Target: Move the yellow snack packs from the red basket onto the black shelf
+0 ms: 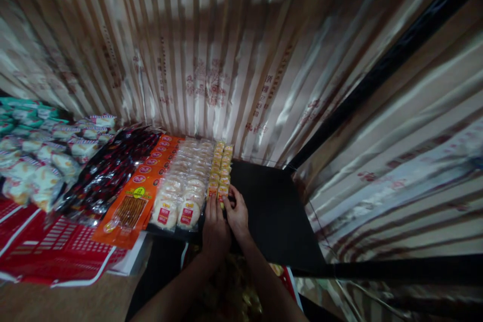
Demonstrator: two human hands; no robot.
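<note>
Small yellow snack packets stand in two narrow columns on a black shelf board, against the striped backdrop. My left hand reaches the front end of these columns, its fingers stretched out and touching a front packet; its thumb is hidden. From the right side, my right hand bends its thumb and fingers around the front packet of the right column. Left of them lie two columns of clear-wrapped round white crackers with red labels. Below my forearms, a container with yellow-wrapped items is dim and partly hidden.
Further left are orange snack bags, dark red glossy packets, white packets and green packets. A red basket sits below them. A black post slants up at right before striped sheeting.
</note>
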